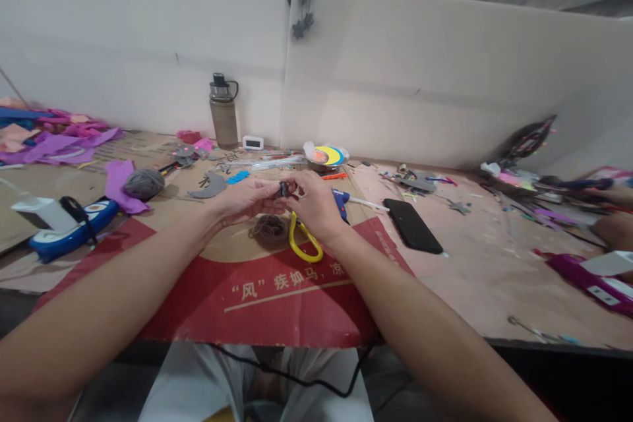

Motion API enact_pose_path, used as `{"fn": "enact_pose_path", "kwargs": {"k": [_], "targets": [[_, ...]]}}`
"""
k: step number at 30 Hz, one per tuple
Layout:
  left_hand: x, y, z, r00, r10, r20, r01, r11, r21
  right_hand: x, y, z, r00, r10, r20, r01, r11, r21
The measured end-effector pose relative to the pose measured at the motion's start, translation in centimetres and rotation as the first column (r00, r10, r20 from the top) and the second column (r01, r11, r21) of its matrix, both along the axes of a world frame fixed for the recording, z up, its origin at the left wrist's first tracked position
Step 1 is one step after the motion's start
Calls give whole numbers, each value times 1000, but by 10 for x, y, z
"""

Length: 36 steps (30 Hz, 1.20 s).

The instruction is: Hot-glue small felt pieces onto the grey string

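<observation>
Both my arms reach out over a red and tan cardboard sheet (257, 297). My left hand (247, 201) and my right hand (314, 204) meet above it, fingers pinched together on a small dark grey piece (283, 189) held between them. Just under the hands lie yellow-handled scissors (304, 244) and a small coil of brown thread (270, 227). A blue glue gun (346, 200) rests just right of my right hand.
A black phone (413, 225) lies to the right. A grey yarn ball (143, 183), purple felt scraps (54, 145), a blue and white device (69, 227), a water bottle (224, 113), a small white clock (252, 142) and a bowl (326, 156) stand around. Another person's hand (613, 231) shows far right.
</observation>
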<state>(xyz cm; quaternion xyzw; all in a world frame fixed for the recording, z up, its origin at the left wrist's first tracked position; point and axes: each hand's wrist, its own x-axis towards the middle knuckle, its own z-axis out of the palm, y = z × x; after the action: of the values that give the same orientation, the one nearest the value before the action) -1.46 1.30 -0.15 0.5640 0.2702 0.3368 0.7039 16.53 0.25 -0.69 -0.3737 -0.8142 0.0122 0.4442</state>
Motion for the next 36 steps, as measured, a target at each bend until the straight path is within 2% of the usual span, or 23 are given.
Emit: {"fn": "enact_pose_path", "kwargs": {"k": [3,5,7,12,16,19,24,28,32,36], "targets": [[3,0,-1,999,-15,-42,19,995,93,-1,0,-1,999,-15,42,16,1000,0],[4,0,0,998,12,-60,-3,991,137,-2,1,-1,1000,22,4,-22,1000,-21],[4,0,1,999,44,-20,-41,989,142,-3,1,0,994,59,-95,-65,996,-63],[4,-3,9,995,58,86,-68,990,125,-5,4,-2,943,63,-326,-128,974,-184],[10,-7,11,986,155,54,-160,979,129,-6,7,-6,838,110,-534,-306,906,-294],[12,-7,9,977,212,33,-215,965,148,-7,10,-8,755,89,-650,-406,841,-356],[9,-6,7,977,213,19,-214,967,139,-9,8,-7,657,-29,-754,-463,774,-433],[7,-4,5,967,256,9,-254,953,164,-10,4,-3,626,-87,-775,-485,735,-474],[8,-1,3,948,314,44,-317,930,187,-12,5,-3,674,-6,-739,-472,766,-437],[10,-3,6,952,284,115,-298,945,133,-9,3,-2,771,99,-629,-379,866,-327]]}}
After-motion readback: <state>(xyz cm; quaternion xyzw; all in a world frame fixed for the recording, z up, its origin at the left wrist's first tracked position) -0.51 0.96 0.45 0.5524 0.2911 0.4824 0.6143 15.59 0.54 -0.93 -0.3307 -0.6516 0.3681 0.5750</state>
